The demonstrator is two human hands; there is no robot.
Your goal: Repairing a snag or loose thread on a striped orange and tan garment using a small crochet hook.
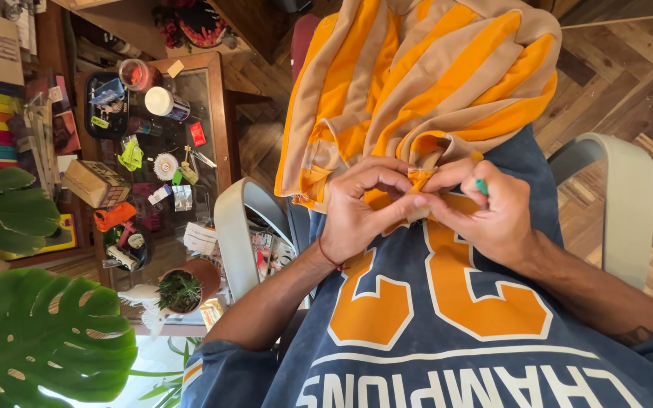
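Observation:
An orange and tan striped garment [425, 83] lies draped over my lap and spreads away from me. My left hand [364, 208] pinches a folded bit of its fabric near the hem. My right hand [493, 215] presses the same fold from the other side, and a small green item [481, 187] pokes out between its fingers. Both hands meet in front of my dark blue shirt with orange shapes [432, 302]. What the green item is cannot be told.
I sit in a chair with pale curved armrests [629, 204] on both sides. A glass-topped side table [190, 143] at the left holds many small objects and a potted succulent [183, 291]. Large green leaves [39, 340] fill the lower left. Wood parquet floor [629, 68] lies beyond.

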